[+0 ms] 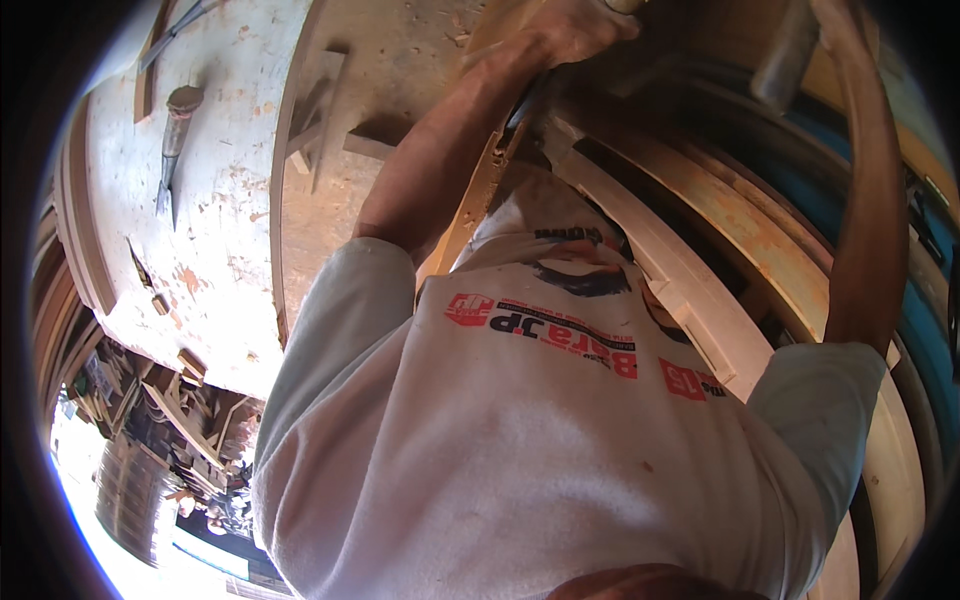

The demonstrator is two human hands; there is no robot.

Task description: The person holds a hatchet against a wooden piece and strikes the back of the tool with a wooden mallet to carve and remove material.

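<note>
My left hand point(580, 28) is closed around a chisel at the top middle. The rounded end of its handle point(625, 4) shows above my fist, and the dark blade point(520, 105) slants down toward a narrow wooden piece point(478, 190) with rough cuts in its face. Where the tip meets the wood is hard to make out. Up at the top right, my right hand point(838, 14), partly cut off by the picture edge, grips a mallet point(785, 62). Its thick greyish head is raised, apart from the chisel and slightly blurred.
On a pale board point(235, 130) at the left lie another chisel point(175, 140) and a metal tool point(178, 38). Wood offcuts point(370, 143) rest on a brown panel beside it. Long curved-looking timbers point(690, 280) run along the right. Scrap wood point(185, 425) is heaped at the lower left.
</note>
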